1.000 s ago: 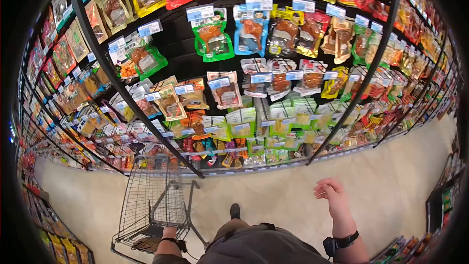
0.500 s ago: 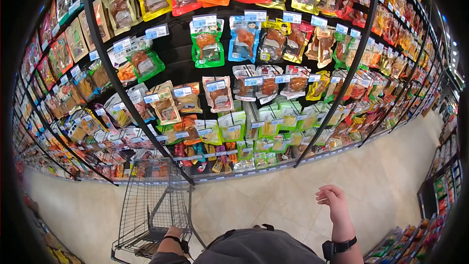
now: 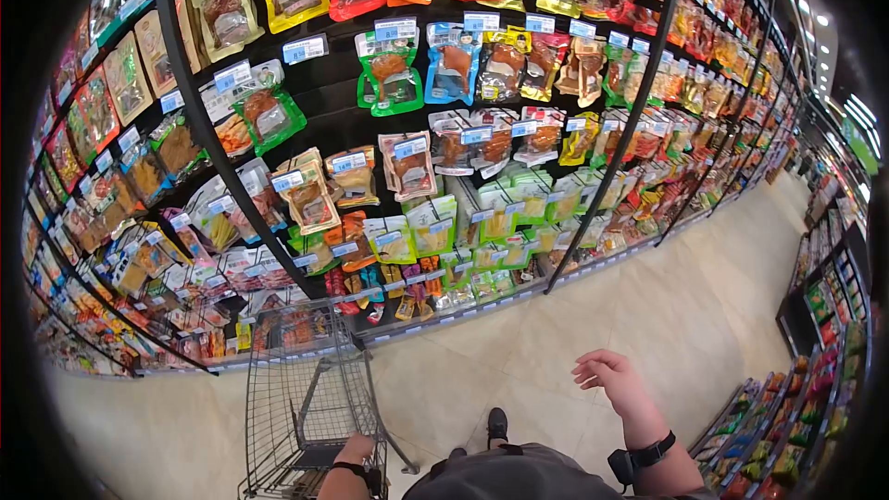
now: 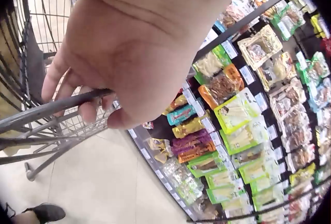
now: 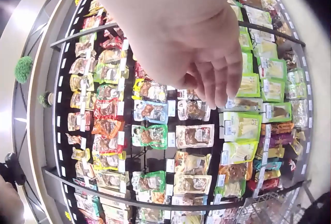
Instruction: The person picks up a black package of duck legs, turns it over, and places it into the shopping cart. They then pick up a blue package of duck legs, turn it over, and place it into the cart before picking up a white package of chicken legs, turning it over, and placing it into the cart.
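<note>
A wire shopping cart [image 3: 298, 372] stands at lower left, its basket near the foot of the shelves. My left hand [image 3: 356, 450] grips its grey bar [image 4: 54, 107]; in the left wrist view the fingers hang over the bar, with the thumb below the palm. Over the floor at lower right, my right hand [image 3: 608, 376] is held up, fingers loosely bent and nothing in them. In the right wrist view, that hand [image 5: 199, 53] overlaps hanging packs. Ahead on the rack are vacuum packs of browned meat, including a green pack [image 3: 390, 74] and a blue pack [image 3: 451, 69].
Black uprights [image 3: 190, 93] divide the tall rack, with price tags [image 3: 395, 30] along its rows. Pale floor tiles [image 3: 463, 361] run between it and low shelves [image 3: 787, 417] at right. A shoe [image 3: 497, 424] shows below.
The view has turned rightward, so the rack slides left and more of the aisle shows. The cart and left hand appear slightly farther right. My right hand stays raised, holding nothing.
</note>
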Tool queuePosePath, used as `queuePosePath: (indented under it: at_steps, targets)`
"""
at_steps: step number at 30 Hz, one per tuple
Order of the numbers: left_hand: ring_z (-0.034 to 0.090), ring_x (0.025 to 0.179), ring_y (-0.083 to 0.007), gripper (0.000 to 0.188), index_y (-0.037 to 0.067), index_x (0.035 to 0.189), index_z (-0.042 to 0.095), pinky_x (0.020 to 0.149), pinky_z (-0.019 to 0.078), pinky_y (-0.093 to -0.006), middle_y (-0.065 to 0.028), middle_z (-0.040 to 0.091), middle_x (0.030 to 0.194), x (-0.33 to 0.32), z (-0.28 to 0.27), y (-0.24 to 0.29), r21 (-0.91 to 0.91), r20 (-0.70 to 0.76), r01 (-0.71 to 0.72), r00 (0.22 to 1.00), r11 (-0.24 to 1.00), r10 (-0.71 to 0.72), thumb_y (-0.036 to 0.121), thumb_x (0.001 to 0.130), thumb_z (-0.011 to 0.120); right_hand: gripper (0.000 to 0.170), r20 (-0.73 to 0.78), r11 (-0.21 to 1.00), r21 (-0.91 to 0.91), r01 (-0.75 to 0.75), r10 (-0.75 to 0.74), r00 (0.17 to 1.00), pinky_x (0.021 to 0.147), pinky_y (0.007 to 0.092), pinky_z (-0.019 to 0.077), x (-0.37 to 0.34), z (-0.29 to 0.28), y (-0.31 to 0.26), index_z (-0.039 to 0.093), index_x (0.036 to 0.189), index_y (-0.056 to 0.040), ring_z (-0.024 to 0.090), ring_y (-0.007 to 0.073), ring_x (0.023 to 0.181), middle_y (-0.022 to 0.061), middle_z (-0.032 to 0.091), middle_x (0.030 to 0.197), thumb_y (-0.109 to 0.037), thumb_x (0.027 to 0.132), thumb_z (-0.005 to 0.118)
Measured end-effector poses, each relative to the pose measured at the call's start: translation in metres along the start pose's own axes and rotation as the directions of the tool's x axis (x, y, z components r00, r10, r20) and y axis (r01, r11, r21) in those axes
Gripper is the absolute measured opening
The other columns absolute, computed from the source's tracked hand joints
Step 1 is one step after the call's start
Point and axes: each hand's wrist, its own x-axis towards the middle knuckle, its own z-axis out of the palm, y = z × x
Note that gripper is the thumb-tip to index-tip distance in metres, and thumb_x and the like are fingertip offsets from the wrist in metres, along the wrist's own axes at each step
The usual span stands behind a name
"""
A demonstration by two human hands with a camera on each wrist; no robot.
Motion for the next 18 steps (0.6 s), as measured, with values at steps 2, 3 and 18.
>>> queuePosePath:
  at_steps: [2, 3, 18]
  targets:
    - [0.067, 0.090, -0.0367, 0.034, -0.009, 0.107, 0.062, 0.103, 0.0433, -0.0485, -0.0225, 0.070, 0.089, -0.034, -0.026, 0.027, -0.601, 0.134, 0.362, 0.925, 0.713, -0.357, 0.021, 0.096, 0.049, 0.020, -0.035, 1.000, -0.016, -0.013, 0.012, 0.999, 0.072, 0.0319, 0.0555, -0.016, 0.005, 0.004, 0.065, 0.103, 0.0001, 0.067, 0.0181, 0.080, 0.0110, 0.070, 0.091, -0.006, 0.095, 0.049]
    - [0.064, 0.098, -0.0379, 0.038, -0.008, 0.110, 0.062, 0.106, 0.0417, -0.0466, -0.0234, 0.069, 0.098, -0.046, -0.039, 0.042, -0.677, 0.073, 0.369, 0.894, 0.637, -0.441, 0.023, 0.096, 0.048, 0.020, -0.051, 1.000, -0.018, -0.018, 0.017, 0.999, 0.072, 0.0319, 0.0555, -0.024, 0.008, 0.008, 0.065, 0.103, 0.0001, 0.067, 0.0181, 0.080, 0.0110, 0.070, 0.091, -0.006, 0.095, 0.049]
    - [0.055, 0.121, -0.0363, 0.098, -0.020, 0.143, -0.002, 0.098, 0.0470, -0.0366, -0.0360, 0.048, 0.134, -0.095, -0.064, 0.097, -0.746, 0.291, 0.503, 0.836, 0.436, -0.466, 0.043, 0.090, 0.049, 0.021, 0.015, 0.999, -0.041, 0.027, -0.026, 1.000, 0.075, 0.0316, 0.0553, -0.062, 0.007, 0.020, 0.064, 0.106, 0.0012, 0.067, 0.0185, 0.085, 0.0112, 0.069, 0.095, -0.003, 0.095, 0.046]
